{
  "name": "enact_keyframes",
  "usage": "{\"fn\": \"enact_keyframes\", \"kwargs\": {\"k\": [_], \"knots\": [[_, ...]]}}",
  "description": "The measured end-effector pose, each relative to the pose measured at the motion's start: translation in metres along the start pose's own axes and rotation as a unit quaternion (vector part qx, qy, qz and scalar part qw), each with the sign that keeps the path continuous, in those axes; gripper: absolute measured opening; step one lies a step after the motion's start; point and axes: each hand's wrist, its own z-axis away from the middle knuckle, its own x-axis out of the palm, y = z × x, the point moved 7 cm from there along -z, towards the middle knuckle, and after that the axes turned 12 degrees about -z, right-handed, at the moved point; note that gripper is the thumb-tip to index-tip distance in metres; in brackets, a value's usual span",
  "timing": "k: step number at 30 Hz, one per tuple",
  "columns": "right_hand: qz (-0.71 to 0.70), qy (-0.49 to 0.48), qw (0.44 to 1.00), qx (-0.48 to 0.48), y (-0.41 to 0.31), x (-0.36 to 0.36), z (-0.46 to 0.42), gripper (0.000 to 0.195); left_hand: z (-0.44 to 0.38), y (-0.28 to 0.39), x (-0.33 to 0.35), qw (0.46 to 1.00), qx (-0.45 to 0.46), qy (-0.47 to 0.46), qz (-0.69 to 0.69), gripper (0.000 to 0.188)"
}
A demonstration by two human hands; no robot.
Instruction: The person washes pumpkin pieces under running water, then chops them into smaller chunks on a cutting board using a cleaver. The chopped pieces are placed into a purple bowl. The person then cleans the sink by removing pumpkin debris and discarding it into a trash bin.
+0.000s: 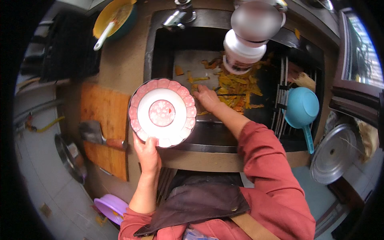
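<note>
A round plate (140, 99) with a pink scalloped rim and a pink flowered centre is gripped at its lower edge by my left hand (150, 159), thumb on top. A small red speck lies on its centre. My right hand (207, 97) reaches down into the dark sink (192, 147), just right of the plate. Its fingertips are at some peel scraps, and whether they pinch any is unclear. A heap of yellow and orange peelings (237, 84) covers the middle of the sink, with a thin dark stick (232, 94) lying across it.
A white lidded tub (240, 55) stands at the sink's back, below a chrome faucet (180, 18). On the right, a blue plastic strainer (303, 106) rests on a wire rack (281, 90). Left are a cutting board (105, 159) with a spatula (93, 132) and a yellow-green bowl (121, 18).
</note>
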Motion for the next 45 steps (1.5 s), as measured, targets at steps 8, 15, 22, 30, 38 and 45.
{"fn": "enact_keyframes", "kwargs": {"k": [8,15,22,30,38,45], "knots": [[0.036,-0.057,0.997,-0.031,-0.019,0.028,-0.012,0.016,0.003,0.028,-0.001,0.908,0.272,0.032,-0.317,0.045],[0.098,-0.027,0.994,-0.044,-0.033,0.039,-0.015,0.016,-0.019,0.003,-0.047,0.994,0.093,0.042,-0.046,0.042],[0.122,-0.101,0.987,-0.024,-0.029,0.068,-0.011,0.014,-0.012,0.013,-0.071,0.993,0.016,0.107,0.048,0.045],[0.002,0.056,0.998,0.015,-0.044,-0.069,0.011,0.019,-0.026,0.010,-0.081,0.986,-0.041,0.116,0.110,0.042],[-0.283,0.336,0.895,0.077,-0.032,-0.163,0.085,0.013,-0.033,0.011,-0.061,0.974,-0.099,0.091,0.182,0.040],[-0.428,0.210,0.876,0.077,-0.095,-0.142,0.142,0.014,-0.043,0.027,-0.053,0.966,-0.101,0.071,0.225,0.041]]}}
